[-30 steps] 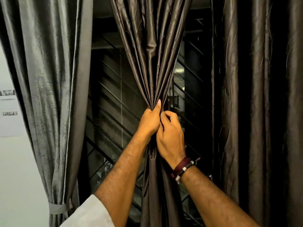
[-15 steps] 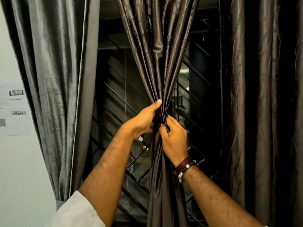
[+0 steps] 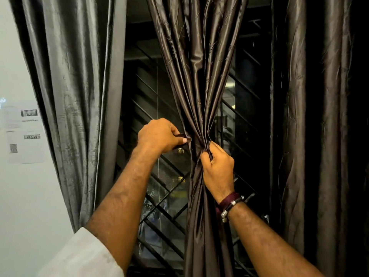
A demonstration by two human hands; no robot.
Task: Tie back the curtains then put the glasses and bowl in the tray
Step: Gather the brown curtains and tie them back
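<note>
The dark brown satin curtain (image 3: pixel 199 76) hung straight down in front of the barred window (image 3: pixel 159 186), its long axis upright, pinched to a narrow waist between both hands. The left hand (image 3: pixel 159 135) was just to the left of that waist, fingers curled round what looked like a dark tie-back strip (image 3: pixel 179 135). The right hand (image 3: pixel 217 168) gripped the gathered folds just below and to the right, nearer the cloth. The fabric was glossy and tightly pleated.

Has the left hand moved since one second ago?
Yes. The left hand has pulled leftward off the gathered curtain, away from the right hand, holding a dark strap.
</note>
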